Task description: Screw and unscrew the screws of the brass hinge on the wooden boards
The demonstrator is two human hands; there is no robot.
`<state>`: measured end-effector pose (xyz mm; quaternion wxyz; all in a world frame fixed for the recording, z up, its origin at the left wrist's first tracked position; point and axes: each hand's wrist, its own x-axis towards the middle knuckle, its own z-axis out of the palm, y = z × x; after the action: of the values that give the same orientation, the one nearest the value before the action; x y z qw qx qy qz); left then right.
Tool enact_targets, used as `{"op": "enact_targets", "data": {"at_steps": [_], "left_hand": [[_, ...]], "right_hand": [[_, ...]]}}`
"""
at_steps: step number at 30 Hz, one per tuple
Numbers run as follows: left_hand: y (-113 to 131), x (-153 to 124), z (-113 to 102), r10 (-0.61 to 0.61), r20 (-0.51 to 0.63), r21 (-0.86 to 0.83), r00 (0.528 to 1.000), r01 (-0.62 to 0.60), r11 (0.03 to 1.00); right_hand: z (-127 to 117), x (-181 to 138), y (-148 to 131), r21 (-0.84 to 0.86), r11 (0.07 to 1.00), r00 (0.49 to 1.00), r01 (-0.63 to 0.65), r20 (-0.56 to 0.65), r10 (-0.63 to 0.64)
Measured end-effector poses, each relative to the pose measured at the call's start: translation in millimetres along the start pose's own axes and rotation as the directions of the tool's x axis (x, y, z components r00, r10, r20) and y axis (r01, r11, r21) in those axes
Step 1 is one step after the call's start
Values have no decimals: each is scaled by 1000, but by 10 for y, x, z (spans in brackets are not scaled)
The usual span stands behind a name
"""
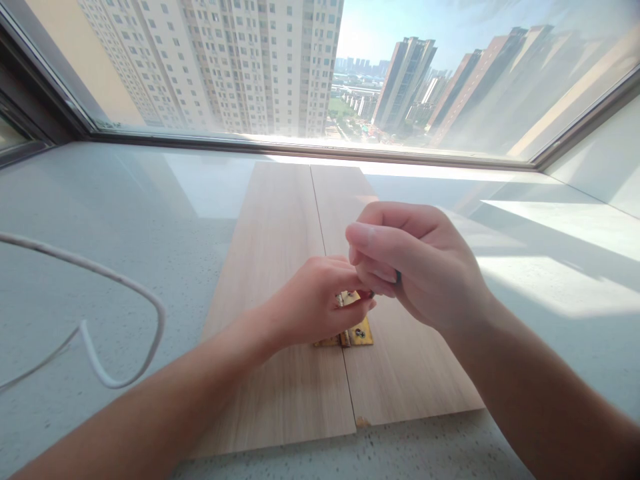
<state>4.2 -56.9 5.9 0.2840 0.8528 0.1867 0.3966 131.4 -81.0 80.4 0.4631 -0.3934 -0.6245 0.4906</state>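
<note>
A brass-coloured hinge point(364, 339) lies across the seam between two pale wooden boards, the left board point(270, 253) and the right board point(415, 367). A screw head point(360, 333) shows in its lower right leaf. My left hand point(313, 300) is over the hinge and covers much of it, with thumb and fingertips pinched near a small dark tip I cannot identify. Just above and to the right, my right hand point(425, 267) is closed, its fingers curled against the thumb. A small dark bit peeks out between its lower fingers; what it is stays hidden.
The boards lie on a pale speckled windowsill point(150, 293). A white cable point(155, 333) loops at the left. Behind the boards runs the dark window frame point(310, 150), with tall buildings outside. Sunlight and shadow patches fall at the right.
</note>
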Motion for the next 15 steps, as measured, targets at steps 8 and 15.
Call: {"op": "enact_targets", "data": {"at_steps": [8,15], "left_hand": [[2,17,-19,34,11,-33,999,-34,999],[-5,-16,8,-61,36,-47,997,63,997]], "right_hand": [[-7,0,-25,-35,999,1000,-8,-1,8],[-21,-1,-24,-21,1000,1000,-17,4,17]]}}
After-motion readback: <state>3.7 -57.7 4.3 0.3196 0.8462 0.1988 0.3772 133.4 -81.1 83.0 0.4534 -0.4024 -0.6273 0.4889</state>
